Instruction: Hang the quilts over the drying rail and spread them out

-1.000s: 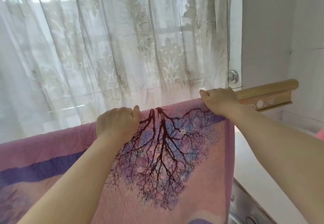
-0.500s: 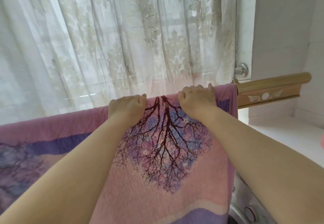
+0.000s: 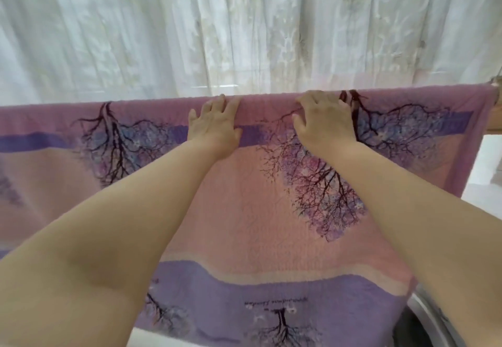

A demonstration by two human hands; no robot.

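Item: quilt (image 3: 244,211) – pink w/ purple bands and dark tree prints, draped over drying rail, near side hanging down toward camera, top fold running level across view from left edge to far right. Prints upside down; small line of script (image 3: 275,303) in lower purple band, also inverted, not legible. Cloth spread wide, mostly flat, faint creases in pink centre panel. Drying rail (image 3: 495,133): covered by quilt nearly full length, only a tan wooden end showing at right edge, just past quilt's side hem. Left hand (image 3: 214,126): palm down on quilt just below top fold, fingers straight and close together, tips reaching fold line, thumb out to left – pressing, not gripping. Right hand (image 3: 324,124): palm down on quilt, near left hand with a strip of cloth between them, fingers spread and lightly bent, laid on fold beside a tree trunk print, thumb out to left; pressing flat on cloth, nothing pinched as far as visible. Both forearms bare, reaching in from bottom corners. Background: sheer white lace curtain (image 3: 244,34) hanging behind rail, bright daylight through it. Lower right: curved metal rim (image 3: 423,316), partly hidden by right arm and quilt corner, type unclear. Right side: white ledge (image 3: 483,183) beyond quilt's edge.
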